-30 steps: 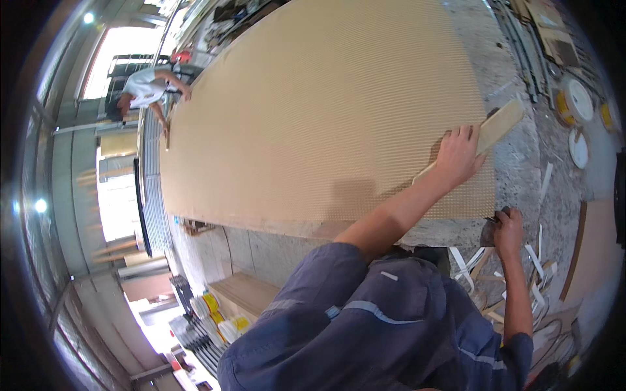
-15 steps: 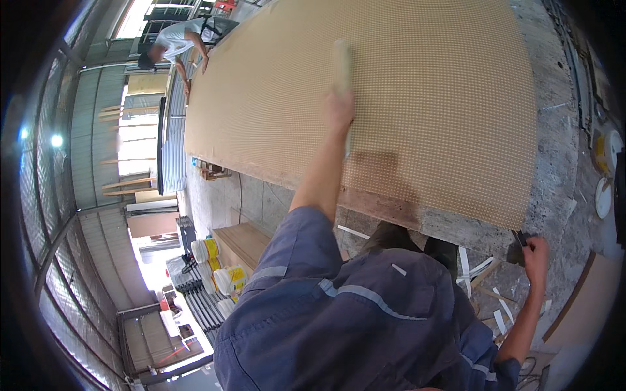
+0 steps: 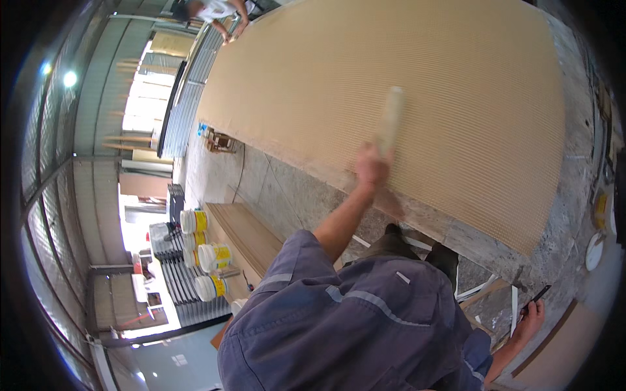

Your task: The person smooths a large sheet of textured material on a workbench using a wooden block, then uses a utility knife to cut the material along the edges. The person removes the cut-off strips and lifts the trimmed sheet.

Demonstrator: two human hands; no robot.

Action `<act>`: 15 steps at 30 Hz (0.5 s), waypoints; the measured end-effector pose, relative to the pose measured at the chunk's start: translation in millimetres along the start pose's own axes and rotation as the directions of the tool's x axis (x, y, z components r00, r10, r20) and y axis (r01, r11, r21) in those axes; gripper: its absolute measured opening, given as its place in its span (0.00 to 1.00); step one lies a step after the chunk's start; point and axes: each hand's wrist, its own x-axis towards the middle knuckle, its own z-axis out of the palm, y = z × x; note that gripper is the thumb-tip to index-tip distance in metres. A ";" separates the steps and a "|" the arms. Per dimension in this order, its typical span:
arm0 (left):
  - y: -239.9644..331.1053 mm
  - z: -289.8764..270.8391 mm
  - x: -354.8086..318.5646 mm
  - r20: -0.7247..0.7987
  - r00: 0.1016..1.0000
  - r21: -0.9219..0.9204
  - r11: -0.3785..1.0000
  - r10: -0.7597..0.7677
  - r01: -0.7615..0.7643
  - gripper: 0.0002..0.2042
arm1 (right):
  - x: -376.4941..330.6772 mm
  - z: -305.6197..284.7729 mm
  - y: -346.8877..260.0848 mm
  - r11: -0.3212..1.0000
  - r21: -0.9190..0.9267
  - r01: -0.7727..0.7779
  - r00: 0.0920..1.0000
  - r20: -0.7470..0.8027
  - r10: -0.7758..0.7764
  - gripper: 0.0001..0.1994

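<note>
While L hand (image 3: 373, 168) clasps pale bar (image 3: 392, 114) jutting fwd, R hand (image 3: 534, 315) grips dk tool (image 3: 540, 295).

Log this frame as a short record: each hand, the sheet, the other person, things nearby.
left hand: grips a pale bar, slightly blurred, over the sheet
right hand: holds a thin dark tool near the table corner
sheet: large, tan, textured, spread on a table
other person: at the sheet's far left edge
nearby: white-and-yellow buckets, left
</note>
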 end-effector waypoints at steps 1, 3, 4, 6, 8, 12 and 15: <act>12.8 -3.1 -10.5 0.027 0.995 -0.067 0.994 0.094 -0.092 0.29 | -9.3 19.3 -12.3 0.997 0.075 -0.019 0.999 -0.040 0.022 0.03; 35.2 -14.8 -28.8 0.094 0.957 -0.144 0.955 0.274 -0.260 0.30 | -11.6 42.3 -22.7 0.997 0.079 0.023 0.999 0.039 -0.026 0.03; 41.8 -12.2 -41.0 0.100 0.943 -0.178 0.939 0.316 -0.296 0.31 | -13.4 57.2 -27.9 0.995 0.085 0.045 0.995 0.080 -0.052 0.03; 47.3 -6.9 -67.2 0.115 0.910 -0.247 0.899 0.399 -0.363 0.32 | -20.8 93.3 -39.4 0.992 0.070 0.105 0.988 0.107 -0.112 0.04; 50.0 -4.7 -81.3 0.108 0.863 -0.322 0.839 0.494 -0.439 0.33 | -25.4 121.0 -47.8 0.980 0.054 0.194 0.960 0.196 -0.201 0.06; 26.3 -11.0 -75.4 0.094 0.820 -0.385 0.780 0.565 -0.493 0.35 | -85.2 201.6 -76.3 0.960 -0.132 0.247 0.964 0.138 -0.229 0.08; -0.2 7.9 -56.3 0.188 0.862 -0.231 0.875 0.470 -0.426 0.36 | -131.4 251.4 -81.6 0.961 -0.162 0.223 0.972 0.109 -0.207 0.05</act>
